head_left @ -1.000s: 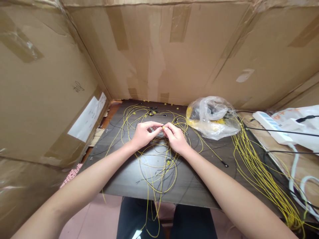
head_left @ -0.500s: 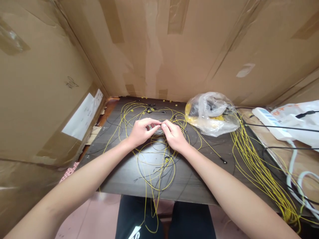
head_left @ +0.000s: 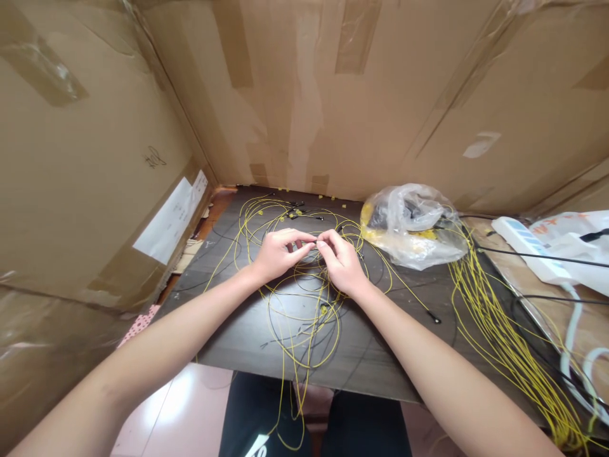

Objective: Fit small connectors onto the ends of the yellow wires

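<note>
Fingers of the left hand [head_left: 280, 255] and the right hand [head_left: 343, 260] come together tip to tip, thumb against forefinger on each side, and they appear to be pinching a small dark piece [head_left: 316, 240] between them; it is too small here to say what it is. It sits in mid-air between the two hands, above the middle of the table [head_left: 238, 343], and such a two-sided pinch probably keeps so slight a thing steady and turnable. Both forearms reach in from the near side, perhaps to bring the work square before the person. Beneath and around the hands the loose yellow cables [head_left: 311, 367] lie in overlapping loops, likely because they are thin and springy and will not lie flat (a few spill over the near edge towards the dark trousers [head_left: 366, 425]). One cable runs off to the right and ends in a black tip [head_left: 434, 317], well apart from the tangle. Farther right, a clear plastic bag [head_left: 409, 251] rests near the cardboard wall [head_left: 304, 114], and beside it a thick yellow bundle [head_left: 504, 336] runs towards the near right, its strands mostly side by side, which presumably limits snagging.
</note>
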Motion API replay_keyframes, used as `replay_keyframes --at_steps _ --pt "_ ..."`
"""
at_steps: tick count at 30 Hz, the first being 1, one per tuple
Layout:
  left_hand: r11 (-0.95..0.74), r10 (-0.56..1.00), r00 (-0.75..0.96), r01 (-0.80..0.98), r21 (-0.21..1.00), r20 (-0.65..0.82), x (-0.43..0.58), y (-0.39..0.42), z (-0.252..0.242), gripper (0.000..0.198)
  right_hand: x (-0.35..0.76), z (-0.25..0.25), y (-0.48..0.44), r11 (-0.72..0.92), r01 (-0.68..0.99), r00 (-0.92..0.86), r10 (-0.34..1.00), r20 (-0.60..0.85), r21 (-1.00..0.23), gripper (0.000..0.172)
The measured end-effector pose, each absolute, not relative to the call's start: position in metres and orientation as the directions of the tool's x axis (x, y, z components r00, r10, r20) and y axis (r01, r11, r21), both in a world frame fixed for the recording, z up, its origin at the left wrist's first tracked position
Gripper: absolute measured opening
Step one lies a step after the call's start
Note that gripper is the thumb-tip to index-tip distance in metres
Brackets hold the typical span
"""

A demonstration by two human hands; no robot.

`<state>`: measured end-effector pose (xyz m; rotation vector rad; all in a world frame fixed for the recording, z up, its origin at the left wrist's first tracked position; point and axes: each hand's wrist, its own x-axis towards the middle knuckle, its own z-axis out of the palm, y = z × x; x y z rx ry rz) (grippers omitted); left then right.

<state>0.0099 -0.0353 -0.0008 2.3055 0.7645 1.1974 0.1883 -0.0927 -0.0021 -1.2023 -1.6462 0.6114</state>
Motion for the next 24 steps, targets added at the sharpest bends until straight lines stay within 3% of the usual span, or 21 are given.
replay_keyframes --at_steps 6,15,17,21,24 --pt "-0.705 0.694 0.438 0.250 0.664 0.572 0.011 -0.037 -0.002 0.016 0.186 -0.003 -0.094 0.395 0.455 -0.051 0.906 0.419 -0.798 0.020" --pt "-0.873 0.487 0.485 0.251 0.418 0.726 0.006 -0.044 0.004 0.012 0.180 -0.001 -0.098 0.335 0.341 -0.053 0.940 0.338 -0.878 0.034" --pt "-0.846 0.532 0.465 0.247 0.473 0.708 0.005 -0.044 0.007 0.014 0.177 0.002 -0.097 0.314 0.300 -0.037 0.947 0.318 -0.901 0.037" --pt "-0.721 0.688 0.417 0.292 0.629 0.595 0.001 -0.039 0.009 0.038 0.171 0.018 -0.094 0.317 0.203 -0.003 0.946 0.323 -0.926 0.039" --pt "-0.690 0.716 0.442 0.330 0.644 0.541 -0.002 -0.032 0.007 0.029 0.171 0.043 -0.089 0.327 0.055 0.012 0.945 0.328 -0.943 0.040"
